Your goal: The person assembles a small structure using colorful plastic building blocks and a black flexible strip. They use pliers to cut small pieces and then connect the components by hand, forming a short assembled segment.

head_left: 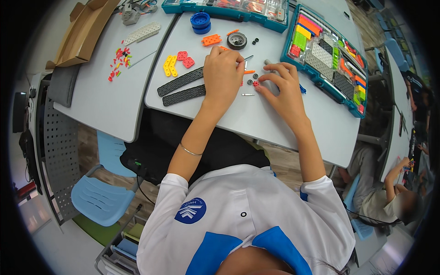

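My left hand [223,73] is closed, its fingers curled down over the table; what they hold, if anything, is hidden. A thin grey rod [249,58] shows beside those fingers. My right hand [285,89] has its fingers apart, thumb and index tips at a small pink-red connector [256,84] on the table. Small dark round pieces [250,82] lie around it, with a silver pin [248,95] nearer me. Left of my left hand are two black perforated beams [183,94], partly covered by it, yellow angled beams [170,66] and pink plates [188,63].
Farther back are a blue wheel hub [200,23], a grey-rimmed wheel [237,40] and an orange plate [211,40]. A teal parts case [330,59] stands at right, another [229,13] behind. On the left table are scattered small pegs [120,59] and a cardboard box [85,34].
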The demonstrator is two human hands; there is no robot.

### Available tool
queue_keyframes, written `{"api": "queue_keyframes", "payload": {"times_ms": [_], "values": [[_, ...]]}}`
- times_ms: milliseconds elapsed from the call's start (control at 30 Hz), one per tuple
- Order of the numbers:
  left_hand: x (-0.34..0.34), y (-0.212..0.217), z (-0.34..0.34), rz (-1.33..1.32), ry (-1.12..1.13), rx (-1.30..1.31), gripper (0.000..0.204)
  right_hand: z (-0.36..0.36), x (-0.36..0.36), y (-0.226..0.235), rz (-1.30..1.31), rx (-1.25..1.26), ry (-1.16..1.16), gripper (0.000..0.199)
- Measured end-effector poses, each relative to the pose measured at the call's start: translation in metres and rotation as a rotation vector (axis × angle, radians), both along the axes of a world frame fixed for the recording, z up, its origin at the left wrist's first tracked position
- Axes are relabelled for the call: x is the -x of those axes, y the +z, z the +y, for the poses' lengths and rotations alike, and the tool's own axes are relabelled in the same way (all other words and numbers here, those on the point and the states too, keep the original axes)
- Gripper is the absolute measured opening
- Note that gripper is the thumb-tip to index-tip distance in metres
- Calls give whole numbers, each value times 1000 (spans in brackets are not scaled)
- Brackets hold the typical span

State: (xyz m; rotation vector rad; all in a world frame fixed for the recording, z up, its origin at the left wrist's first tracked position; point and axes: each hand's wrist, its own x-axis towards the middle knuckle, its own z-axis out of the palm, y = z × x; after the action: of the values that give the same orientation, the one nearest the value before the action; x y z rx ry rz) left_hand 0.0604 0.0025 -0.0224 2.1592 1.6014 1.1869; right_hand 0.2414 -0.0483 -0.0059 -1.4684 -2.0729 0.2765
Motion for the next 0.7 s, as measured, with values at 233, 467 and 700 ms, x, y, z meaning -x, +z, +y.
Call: {"api": "queue_keyframes", "payload": {"times_ms": [233, 467, 700], "values": [[-4, -7, 4, 89, -36, -25, 9, -3, 3, 2, -7, 17, 3, 20], [4, -1, 7, 105, -10, -80, 11, -2, 1, 1, -16, 13, 23, 19], [22, 2, 49, 205, -20, -132, 21, -3, 2, 2, -20, 6, 25, 17]]}}
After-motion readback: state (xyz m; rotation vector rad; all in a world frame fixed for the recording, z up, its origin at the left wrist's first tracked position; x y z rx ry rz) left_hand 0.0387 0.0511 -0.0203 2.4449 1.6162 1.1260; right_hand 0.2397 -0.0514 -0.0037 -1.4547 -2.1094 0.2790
